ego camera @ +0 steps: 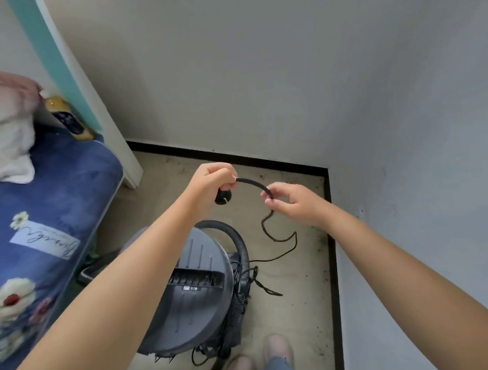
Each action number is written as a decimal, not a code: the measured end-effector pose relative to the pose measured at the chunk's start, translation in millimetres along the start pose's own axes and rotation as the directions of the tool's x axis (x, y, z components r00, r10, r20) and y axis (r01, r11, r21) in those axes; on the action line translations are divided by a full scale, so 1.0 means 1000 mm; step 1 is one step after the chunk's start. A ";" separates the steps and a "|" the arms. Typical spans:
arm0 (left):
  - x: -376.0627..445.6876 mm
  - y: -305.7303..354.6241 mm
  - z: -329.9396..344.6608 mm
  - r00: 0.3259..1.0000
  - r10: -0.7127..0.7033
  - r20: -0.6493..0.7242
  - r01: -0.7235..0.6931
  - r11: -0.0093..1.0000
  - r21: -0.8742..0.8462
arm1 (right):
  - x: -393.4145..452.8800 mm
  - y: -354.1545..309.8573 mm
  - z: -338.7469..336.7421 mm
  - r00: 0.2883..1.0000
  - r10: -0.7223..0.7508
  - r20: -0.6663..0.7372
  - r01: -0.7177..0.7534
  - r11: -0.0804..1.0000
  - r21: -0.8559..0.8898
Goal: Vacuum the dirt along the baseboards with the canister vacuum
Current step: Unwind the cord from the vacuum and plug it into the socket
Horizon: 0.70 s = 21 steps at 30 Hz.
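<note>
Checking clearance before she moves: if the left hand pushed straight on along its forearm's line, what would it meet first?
Likely the black baseboard and wall ahead of the left hand; nothing shows between, though depth is unclear.

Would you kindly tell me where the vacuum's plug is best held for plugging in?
Grip the plug round its black body from behind, on the cord side, as the left hand does; its prong face then stays free. The right hand pinches the cord.

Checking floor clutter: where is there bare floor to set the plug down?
Free: the floor between the bed and the far baseboard, and right of the cord toward the wall. Crowded: around the vacuum, where the cord tangles.
</note>
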State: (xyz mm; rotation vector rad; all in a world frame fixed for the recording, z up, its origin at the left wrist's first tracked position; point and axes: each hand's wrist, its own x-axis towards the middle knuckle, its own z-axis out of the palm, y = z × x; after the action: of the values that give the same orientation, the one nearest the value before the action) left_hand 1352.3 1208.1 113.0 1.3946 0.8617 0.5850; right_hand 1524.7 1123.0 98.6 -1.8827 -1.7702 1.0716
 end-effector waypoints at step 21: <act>-0.077 -0.258 -0.080 0.972 -0.141 -0.186 0.217 0.253 0.943 | 0.058 0.061 0.274 0.981 0.141 0.135 -0.149 0.988 0.050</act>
State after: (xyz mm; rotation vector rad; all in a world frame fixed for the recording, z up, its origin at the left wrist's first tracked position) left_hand 1208.9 1164.1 -124.8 2.3458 1.5532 -0.2210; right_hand 1367.6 1101.3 -140.2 -1.9709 -1.6693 1.3141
